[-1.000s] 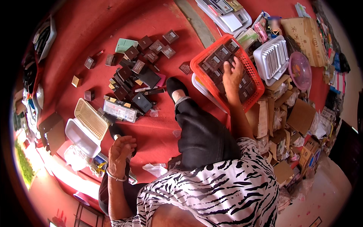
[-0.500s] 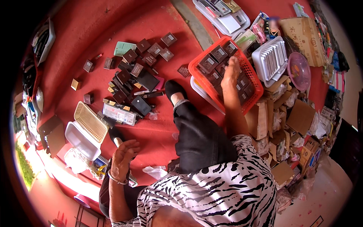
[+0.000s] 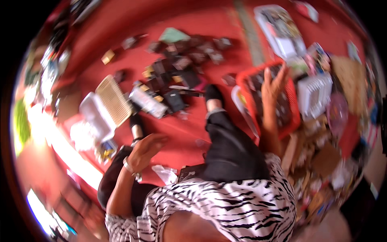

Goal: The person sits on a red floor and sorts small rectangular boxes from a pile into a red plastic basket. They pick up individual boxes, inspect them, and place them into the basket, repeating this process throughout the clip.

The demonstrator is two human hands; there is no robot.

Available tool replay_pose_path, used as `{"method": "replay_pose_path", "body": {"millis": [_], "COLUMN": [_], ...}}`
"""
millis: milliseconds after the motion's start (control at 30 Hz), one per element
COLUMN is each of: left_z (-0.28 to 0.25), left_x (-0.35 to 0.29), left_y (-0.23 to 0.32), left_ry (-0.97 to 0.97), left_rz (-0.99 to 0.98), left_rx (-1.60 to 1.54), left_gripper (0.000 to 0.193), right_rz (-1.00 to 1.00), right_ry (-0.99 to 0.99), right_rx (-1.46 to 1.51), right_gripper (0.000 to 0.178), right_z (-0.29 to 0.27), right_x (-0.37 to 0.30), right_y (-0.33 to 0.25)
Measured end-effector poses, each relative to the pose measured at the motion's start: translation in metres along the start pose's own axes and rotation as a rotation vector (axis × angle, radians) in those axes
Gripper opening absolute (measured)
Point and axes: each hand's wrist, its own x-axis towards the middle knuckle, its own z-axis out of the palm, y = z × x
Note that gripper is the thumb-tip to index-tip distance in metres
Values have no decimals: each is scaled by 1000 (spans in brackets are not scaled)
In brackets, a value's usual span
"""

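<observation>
My right hand (image 3: 274, 86) is over a red plastic basket (image 3: 294, 99), fingers spread and holding nothing I can make out. Small dark brown boxes (image 3: 283, 109) fill much of the basket; blur hides whether my fingers touch them. Above my left knee hovers my left hand (image 3: 146, 154), its fingers stretched out, with no object visible in it. On the red floor ahead lies a loose heap of similar dark boxes (image 3: 162, 71), mixed with gold-coloured ones. A pale green packet (image 3: 174, 35) sits at the heap's far side.
Left of my feet stand a cream basket (image 3: 115, 99) and a white tub (image 3: 96, 117). A white tray (image 3: 288, 46), a white slotted container (image 3: 316, 94) and a purple basin (image 3: 337, 109) are at the right. Opened cardboard boxes (image 3: 324, 159) crowd my right side.
The whole view has shifted and blurred, with the floor items now further right. My right hand stays over the basket, fingers more spread; my left fingers have straightened.
</observation>
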Motion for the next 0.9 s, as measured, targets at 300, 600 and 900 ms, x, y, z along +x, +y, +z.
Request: {"method": "replay_pose_path", "body": {"millis": [300, 600, 900], "left_z": [-4, 10, 8], "left_x": [-6, -18, -13], "left_y": [-14, -14, -23], "left_ry": [72, 167, 103], "left_rz": [186, 164, 114], "left_rx": [178, 723, 1083], "left_gripper": [35, 45, 39], "right_rz": [-106, -277, -925], "right_ry": [-196, -315, -944], "right_rx": [-445, 22, -275], "right_gripper": [64, 42, 25], "right_z": [35, 24, 186], "right_x": [-8, 36, -1], "right_y": [10, -76, -165]}}
